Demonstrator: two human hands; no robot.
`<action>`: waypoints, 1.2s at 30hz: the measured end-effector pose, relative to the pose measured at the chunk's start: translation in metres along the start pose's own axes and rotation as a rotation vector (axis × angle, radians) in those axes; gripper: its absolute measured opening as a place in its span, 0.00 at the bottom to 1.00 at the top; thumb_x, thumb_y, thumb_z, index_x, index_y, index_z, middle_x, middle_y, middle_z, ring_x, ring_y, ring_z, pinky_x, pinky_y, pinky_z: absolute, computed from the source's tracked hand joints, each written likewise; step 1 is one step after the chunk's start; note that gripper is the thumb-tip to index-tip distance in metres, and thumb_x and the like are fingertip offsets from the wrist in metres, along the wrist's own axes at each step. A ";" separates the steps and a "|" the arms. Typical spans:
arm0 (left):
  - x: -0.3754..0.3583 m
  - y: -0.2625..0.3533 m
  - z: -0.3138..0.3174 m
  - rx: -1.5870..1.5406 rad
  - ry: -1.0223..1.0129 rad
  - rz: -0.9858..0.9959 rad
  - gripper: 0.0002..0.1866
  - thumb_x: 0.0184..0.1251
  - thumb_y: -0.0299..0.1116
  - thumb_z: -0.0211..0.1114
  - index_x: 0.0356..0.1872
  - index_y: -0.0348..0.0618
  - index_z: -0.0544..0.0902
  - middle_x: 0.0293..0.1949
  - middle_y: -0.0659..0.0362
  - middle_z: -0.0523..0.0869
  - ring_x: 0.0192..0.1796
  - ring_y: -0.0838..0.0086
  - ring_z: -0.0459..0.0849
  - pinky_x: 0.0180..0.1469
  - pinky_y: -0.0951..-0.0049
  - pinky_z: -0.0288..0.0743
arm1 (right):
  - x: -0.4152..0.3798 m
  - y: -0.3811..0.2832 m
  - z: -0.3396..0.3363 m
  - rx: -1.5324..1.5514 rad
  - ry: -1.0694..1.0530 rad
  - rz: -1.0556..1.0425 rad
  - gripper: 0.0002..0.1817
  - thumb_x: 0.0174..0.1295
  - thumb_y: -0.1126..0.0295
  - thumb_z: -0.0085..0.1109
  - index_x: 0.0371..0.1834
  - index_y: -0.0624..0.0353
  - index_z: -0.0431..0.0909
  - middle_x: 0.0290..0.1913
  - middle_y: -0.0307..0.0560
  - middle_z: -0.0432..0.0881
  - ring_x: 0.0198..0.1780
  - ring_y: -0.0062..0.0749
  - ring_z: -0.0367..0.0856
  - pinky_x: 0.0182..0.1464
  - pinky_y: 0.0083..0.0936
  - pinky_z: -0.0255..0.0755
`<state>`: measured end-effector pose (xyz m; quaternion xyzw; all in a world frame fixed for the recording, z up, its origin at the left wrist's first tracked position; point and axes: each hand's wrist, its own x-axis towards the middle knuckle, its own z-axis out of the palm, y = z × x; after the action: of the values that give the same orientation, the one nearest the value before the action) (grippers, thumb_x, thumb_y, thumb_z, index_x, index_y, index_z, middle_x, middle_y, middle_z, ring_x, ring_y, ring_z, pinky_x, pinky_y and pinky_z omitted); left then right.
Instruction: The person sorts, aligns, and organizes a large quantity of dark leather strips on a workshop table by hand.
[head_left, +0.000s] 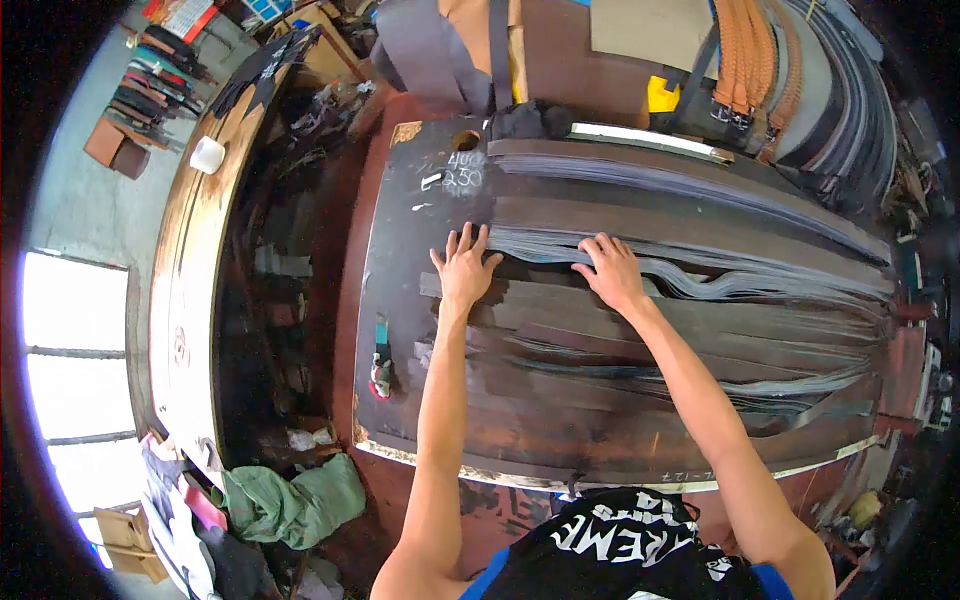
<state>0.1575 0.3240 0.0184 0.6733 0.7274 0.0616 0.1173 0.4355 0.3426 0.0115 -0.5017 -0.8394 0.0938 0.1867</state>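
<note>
Long dark leather strips lie in several stacks across the dark worktable [400, 330]. My left hand [465, 270] has its fingers spread at the left end of the middle stack of strips [540, 246], palm down on the table edge of that stack. Further along the same stack, my right hand [612, 275] rests with fingers apart, its fingertips touching the strips' grey edges. To the right of it these edges bulge in a wave. Neither hand is closed around a strip. Another strip stack [640, 180] lies beyond, and looser strips [620, 365] lie nearer my body.
Chalk numbers and a round hole [466, 141] mark the far left corner. A small tool with a teal part [381, 335] lies at left. Brown braided belts [745, 60] hang at the back right. A wooden bench [190, 260] holds a white roll [207, 155]; a green sack [295, 500] sits below.
</note>
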 end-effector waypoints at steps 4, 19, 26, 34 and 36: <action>0.002 -0.002 0.001 -0.208 0.060 0.132 0.43 0.63 0.43 0.70 0.77 0.47 0.59 0.69 0.53 0.74 0.74 0.58 0.67 0.72 0.37 0.54 | 0.000 0.004 0.004 0.022 0.062 -0.048 0.20 0.60 0.56 0.67 0.51 0.52 0.75 0.48 0.47 0.77 0.52 0.45 0.78 0.54 0.42 0.75; 0.013 0.019 0.021 -0.122 0.038 -0.010 0.52 0.59 0.56 0.71 0.76 0.34 0.56 0.74 0.45 0.65 0.72 0.49 0.69 0.71 0.48 0.62 | -0.034 0.061 -0.024 0.036 -0.061 -0.100 0.24 0.59 0.57 0.68 0.54 0.55 0.73 0.53 0.50 0.77 0.57 0.50 0.78 0.59 0.43 0.74; 0.011 0.022 0.016 -0.130 0.050 -0.018 0.49 0.60 0.54 0.71 0.75 0.34 0.59 0.73 0.43 0.67 0.70 0.47 0.71 0.68 0.56 0.68 | -0.095 0.134 -0.081 -0.031 -0.152 0.064 0.25 0.60 0.61 0.67 0.59 0.57 0.74 0.56 0.50 0.79 0.54 0.48 0.82 0.51 0.42 0.80; 0.008 0.032 0.004 -0.210 0.016 -0.042 0.44 0.59 0.45 0.74 0.70 0.28 0.66 0.68 0.37 0.72 0.69 0.46 0.72 0.70 0.58 0.67 | -0.125 0.206 -0.133 -0.054 -0.373 0.133 0.30 0.57 0.59 0.70 0.61 0.58 0.74 0.50 0.56 0.83 0.50 0.54 0.84 0.51 0.46 0.79; 0.017 0.008 0.025 -0.169 0.091 -0.003 0.42 0.59 0.43 0.74 0.69 0.26 0.67 0.68 0.36 0.72 0.70 0.47 0.71 0.71 0.60 0.65 | -0.140 0.236 -0.151 -0.095 -0.422 0.177 0.32 0.55 0.54 0.71 0.61 0.57 0.75 0.43 0.59 0.85 0.47 0.57 0.84 0.49 0.49 0.79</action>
<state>0.1701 0.3400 -0.0054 0.6563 0.7253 0.1531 0.1404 0.7468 0.3285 0.0369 -0.5507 -0.8161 0.1733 -0.0256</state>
